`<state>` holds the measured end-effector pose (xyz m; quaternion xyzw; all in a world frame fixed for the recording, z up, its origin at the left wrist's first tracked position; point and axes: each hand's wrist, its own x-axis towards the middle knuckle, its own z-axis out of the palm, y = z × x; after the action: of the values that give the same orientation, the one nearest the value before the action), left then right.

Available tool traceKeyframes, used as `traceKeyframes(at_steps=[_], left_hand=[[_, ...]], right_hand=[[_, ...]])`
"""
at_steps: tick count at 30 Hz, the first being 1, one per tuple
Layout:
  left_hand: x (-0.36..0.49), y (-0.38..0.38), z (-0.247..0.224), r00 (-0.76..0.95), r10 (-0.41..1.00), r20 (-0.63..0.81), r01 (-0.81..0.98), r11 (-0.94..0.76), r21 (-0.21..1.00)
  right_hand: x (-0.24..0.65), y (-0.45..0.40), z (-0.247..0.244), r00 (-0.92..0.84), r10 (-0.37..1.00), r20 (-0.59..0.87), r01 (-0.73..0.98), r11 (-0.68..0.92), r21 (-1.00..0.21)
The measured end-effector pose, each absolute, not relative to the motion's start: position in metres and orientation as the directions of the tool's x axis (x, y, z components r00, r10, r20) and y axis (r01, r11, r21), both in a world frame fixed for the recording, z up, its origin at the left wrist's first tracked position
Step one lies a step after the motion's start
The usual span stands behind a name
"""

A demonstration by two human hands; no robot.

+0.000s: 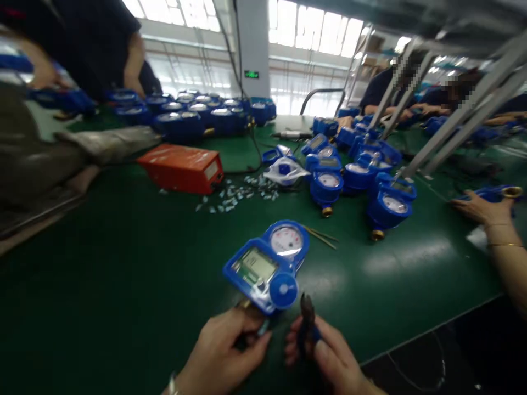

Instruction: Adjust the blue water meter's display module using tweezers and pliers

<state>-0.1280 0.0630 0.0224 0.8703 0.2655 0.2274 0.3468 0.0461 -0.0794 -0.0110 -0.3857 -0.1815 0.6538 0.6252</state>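
Two bare hands sit at the bottom centre of the frame; the left hand (224, 351) has its fingers closed on the near end of a blue water meter (269, 267), which lies on the green surface (123, 285) just above them; the right hand (329, 356) has its fingers wrapped round dark pliers (307, 318), tips pointing up beside the meter; an orange box (181, 167) lies centre left; more blue meters (362, 175) crowd the upper right; a co-worker's hand (480, 208) reaches in at the right edge.

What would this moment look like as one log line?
left hand: grips meter at its near end | right hand: holds pliers beside meter | table: green
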Motion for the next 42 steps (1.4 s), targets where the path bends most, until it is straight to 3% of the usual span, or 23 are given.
traceKeyframes(at_steps=[3,6,11,15,18,30,38,42], left_hand=[[-0.129,0.059,0.016,0.745,0.600,0.292,0.233,-0.644,0.729],[-0.130,0.055,0.015,0.749,0.613,0.252,0.231,-0.598,0.767],[-0.130,0.050,0.018,0.713,0.701,-0.010,0.310,-0.302,0.901],[-0.126,0.050,0.021,0.698,0.665,-0.266,0.321,0.042,0.946],[-0.125,0.051,0.022,0.690,0.639,-0.340,0.329,0.141,0.934],[-0.127,0.051,0.022,0.722,0.647,-0.245,0.402,-0.104,0.910],[-0.129,0.055,0.022,0.745,0.630,-0.219,0.399,-0.159,0.903],[-0.131,0.057,0.022,0.750,0.652,-0.110,0.429,-0.353,0.832]], right_hand=[[0.031,-0.109,-0.011,0.024,0.941,-0.337,-0.576,-0.263,-0.774],[0.040,-0.119,-0.003,-0.082,0.919,-0.385,-0.476,-0.375,-0.796],[0.041,-0.114,0.009,-0.173,0.878,-0.447,-0.369,-0.479,-0.797],[0.033,-0.103,0.013,-0.171,0.831,-0.529,-0.464,-0.541,-0.701],[0.030,-0.096,0.015,-0.159,0.801,-0.578,-0.511,-0.567,-0.646],[0.029,-0.094,0.014,-0.127,0.804,-0.581,-0.484,-0.561,-0.671],[0.021,-0.091,0.011,-0.112,0.796,-0.595,-0.463,-0.571,-0.678],[0.066,-0.065,0.024,-0.248,0.867,-0.432,-0.520,-0.496,-0.695]])
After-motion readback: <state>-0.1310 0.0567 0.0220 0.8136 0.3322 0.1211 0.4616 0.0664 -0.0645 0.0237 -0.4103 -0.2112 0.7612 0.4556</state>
